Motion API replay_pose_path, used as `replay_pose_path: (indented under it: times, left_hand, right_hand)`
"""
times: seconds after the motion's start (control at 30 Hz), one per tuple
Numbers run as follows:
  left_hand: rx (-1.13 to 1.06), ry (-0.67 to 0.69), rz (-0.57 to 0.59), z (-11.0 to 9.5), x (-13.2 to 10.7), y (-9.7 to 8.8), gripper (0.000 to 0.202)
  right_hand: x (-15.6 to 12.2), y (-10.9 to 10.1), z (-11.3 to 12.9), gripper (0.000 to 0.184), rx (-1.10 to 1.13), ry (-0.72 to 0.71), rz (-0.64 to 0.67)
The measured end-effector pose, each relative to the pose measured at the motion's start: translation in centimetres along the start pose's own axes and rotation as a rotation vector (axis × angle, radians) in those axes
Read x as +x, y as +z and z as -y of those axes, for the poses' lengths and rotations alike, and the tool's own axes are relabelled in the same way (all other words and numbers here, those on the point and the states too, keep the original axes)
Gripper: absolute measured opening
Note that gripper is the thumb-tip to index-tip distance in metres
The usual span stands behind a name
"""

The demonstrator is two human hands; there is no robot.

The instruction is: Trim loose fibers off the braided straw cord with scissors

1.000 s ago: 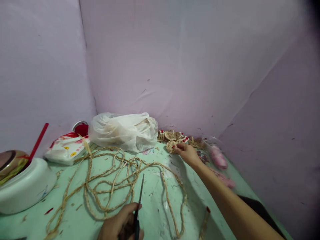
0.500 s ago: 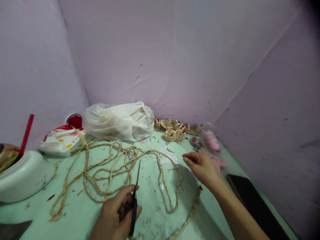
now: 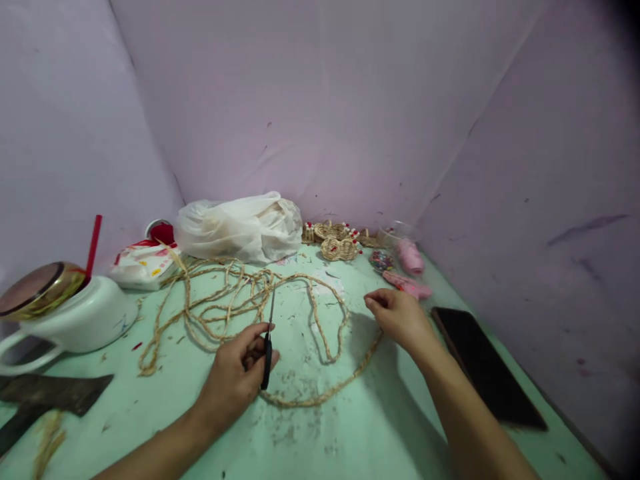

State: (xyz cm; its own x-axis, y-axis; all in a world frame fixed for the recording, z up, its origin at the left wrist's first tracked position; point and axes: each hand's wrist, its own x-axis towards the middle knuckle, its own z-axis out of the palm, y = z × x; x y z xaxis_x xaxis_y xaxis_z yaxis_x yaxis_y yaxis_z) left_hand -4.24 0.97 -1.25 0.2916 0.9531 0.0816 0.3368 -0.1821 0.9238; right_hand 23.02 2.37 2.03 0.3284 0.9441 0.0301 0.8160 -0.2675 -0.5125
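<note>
My left hand is closed around a pair of scissors with black handles, its thin blades pointing away from me. A short braided straw cord curves from beside that hand to below my right hand. My right hand hovers over the table with thumb and fingertips pinched; whatever they hold, if anything, is too small to make out. Between and beyond the hands lies a long loose tangle of the same braided cord, one loop of it just left of the right fingertips.
A white plastic bag and small woven straw pieces with red and white beads line the back wall. Pink yarn and a dark phone-like slab lie right. At left are a white pot and a dark metal blade.
The view has shifted, bringing more of the pot and dark blade in at left. My left hand still grips the scissors, and my right hand stays pinched above the table.
</note>
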Motion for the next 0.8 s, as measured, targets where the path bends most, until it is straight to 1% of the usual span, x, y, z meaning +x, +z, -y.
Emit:
replay_pose_path:
  times: [0.13,0.27,0.4,0.53,0.63,0.8]
  left_hand:
    - [-0.042,-0.019,-0.022,-0.3,-0.2,0.1,0.034]
    - [-0.086,-0.028,-0.024,-0.1,-0.2,0.1,0.035]
    - [-0.099,-0.031,-0.016,0.3,-0.1,0.1,0.035]
    - [-0.165,-0.054,-0.014,0.6,0.1,0.0,0.037]
    - [-0.197,-0.071,-0.029,0.6,0.1,-0.1,0.038]
    - [-0.223,-0.082,-0.032,0.6,0.2,-0.2,0.040]
  right_hand:
    - [-0.2,-0.4,-0.4,0.022,-0.031,-0.019,0.024]
    - [-0.2,-0.1,-0.5,0.022,-0.062,-0.046,0.019]
    - [-0.3,0.9,0.2,0.024,-0.104,-0.067,0.023]
    - [-0.9,2.0,1.3,0.030,-0.169,-0.067,0.036]
    - [-1.3,2.1,1.7,0.030,-0.207,-0.065,0.040]
    - [-1.2,1.8,1.7,0.025,-0.225,-0.072,0.062]
